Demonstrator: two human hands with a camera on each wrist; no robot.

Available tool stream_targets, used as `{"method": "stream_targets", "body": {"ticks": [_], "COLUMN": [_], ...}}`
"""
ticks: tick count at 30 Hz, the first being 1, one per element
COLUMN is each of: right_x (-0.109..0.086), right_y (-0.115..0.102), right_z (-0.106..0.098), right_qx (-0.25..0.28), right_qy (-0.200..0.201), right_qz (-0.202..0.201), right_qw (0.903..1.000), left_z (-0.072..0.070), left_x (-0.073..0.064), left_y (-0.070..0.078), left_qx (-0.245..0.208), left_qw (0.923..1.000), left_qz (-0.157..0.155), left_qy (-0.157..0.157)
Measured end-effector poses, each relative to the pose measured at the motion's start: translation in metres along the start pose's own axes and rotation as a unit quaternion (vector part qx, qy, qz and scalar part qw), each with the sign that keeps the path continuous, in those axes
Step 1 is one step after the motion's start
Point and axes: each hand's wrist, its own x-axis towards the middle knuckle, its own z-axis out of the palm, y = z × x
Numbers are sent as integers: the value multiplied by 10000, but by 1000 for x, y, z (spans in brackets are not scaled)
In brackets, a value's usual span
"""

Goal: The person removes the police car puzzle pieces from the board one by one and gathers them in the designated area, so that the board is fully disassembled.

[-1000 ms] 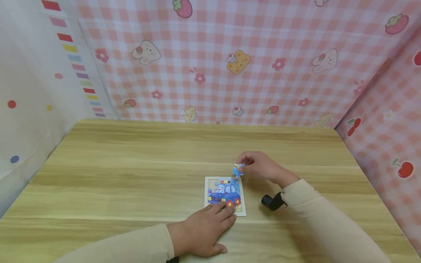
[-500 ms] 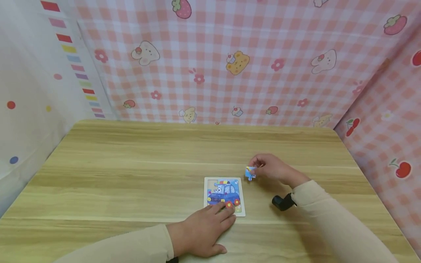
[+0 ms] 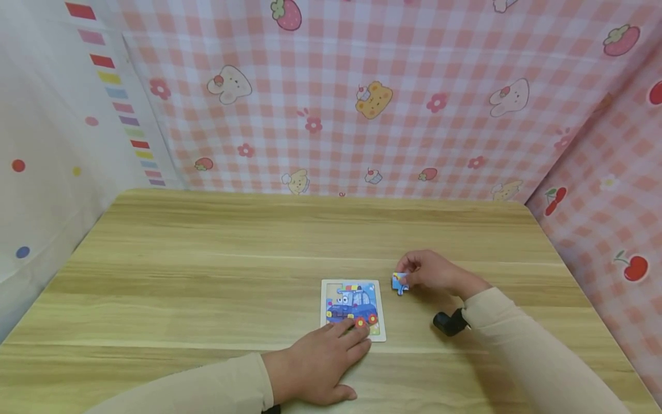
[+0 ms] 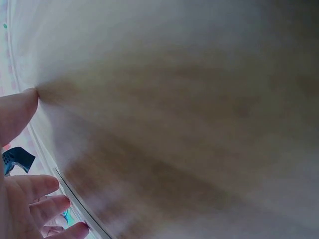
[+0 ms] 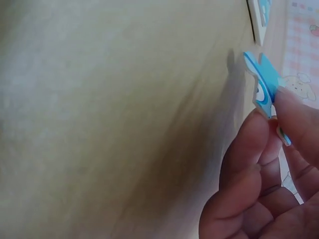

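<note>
A square jigsaw puzzle (image 3: 383, 322) of a blue cartoon car lies in its pale frame on the table. Bare tan backing shows at its upper left corner. My left hand (image 3: 323, 362) rests spread over the puzzle's near edge, its fingertips on the picture by the red wheels. To the right of the frame, my right hand (image 3: 431, 270) pinches a light blue puzzle piece (image 3: 399, 283) between thumb and fingers. Seen from the right wrist, the puzzle piece (image 5: 269, 82) is tilted, with its printed side partly hidden by the thumb (image 5: 299, 117).
The wood-grain table (image 3: 207, 276) extends to a pink checked cloth (image 3: 320, 144) at the back, with more cloth on both sides. A black wrist-worn device (image 3: 450, 323) juts out below the right sleeve, close over the table.
My right hand has carried the puzzle piece from above the frame's upper right corner to the right and nearer to me. The left hand has stayed in place.
</note>
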Motion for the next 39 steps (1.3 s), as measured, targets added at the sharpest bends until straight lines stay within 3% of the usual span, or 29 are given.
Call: {"method": "stream_targets", "body": {"ticks": [8, 23, 39], "right_x": [-2, -3, -6], "right_y": [0, -5, -8], "right_z": [3, 12, 16], "right_qx": [-259, -1182, -1312], "right_qy": [29, 489, 575], "right_qz": [-172, -113, -275], "right_qw": [9995, 9917, 9893], "left_z": [1, 1, 0], "left_x": [-1, -1, -1], "left_y": [0, 1, 1], "left_qx": [60, 148, 104], "left_qw": [9999, 9997, 9998], "left_qz": [20, 9, -16], "left_qy": [138, 180, 160]}}
